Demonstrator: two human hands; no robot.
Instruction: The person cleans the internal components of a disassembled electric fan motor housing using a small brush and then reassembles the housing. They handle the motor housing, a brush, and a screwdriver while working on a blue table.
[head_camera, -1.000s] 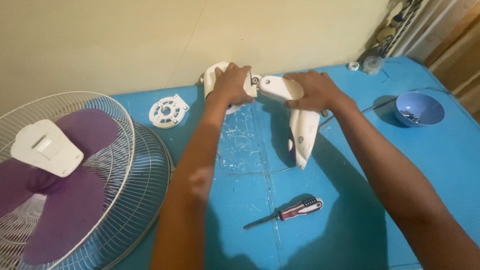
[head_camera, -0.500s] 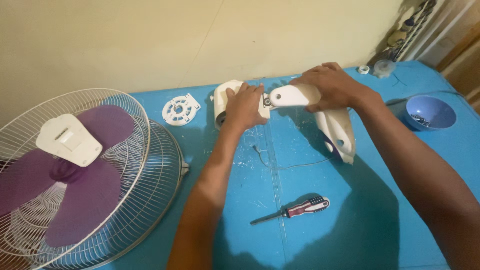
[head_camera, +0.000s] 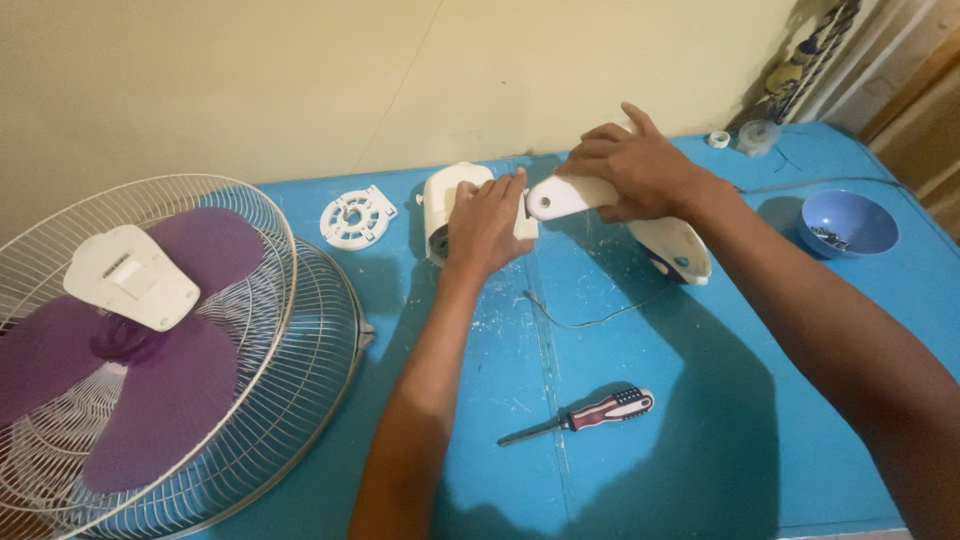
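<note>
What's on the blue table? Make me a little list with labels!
Left hand: rests on a white fan motor housing
Right hand: grips the white fan neck piece
Near front edge: red-and-black screwdriver
Left side: fan cage with purple blades
Behind it: white round plastic part
Right side: blue bowl
Table: blue, scuffed with white marks

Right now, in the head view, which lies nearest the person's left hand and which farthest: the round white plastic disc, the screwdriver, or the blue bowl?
From the left hand:
1. Round white plastic disc, just to its left.
2. Screwdriver, below, toward the table's near edge.
3. Blue bowl, far right.
</note>
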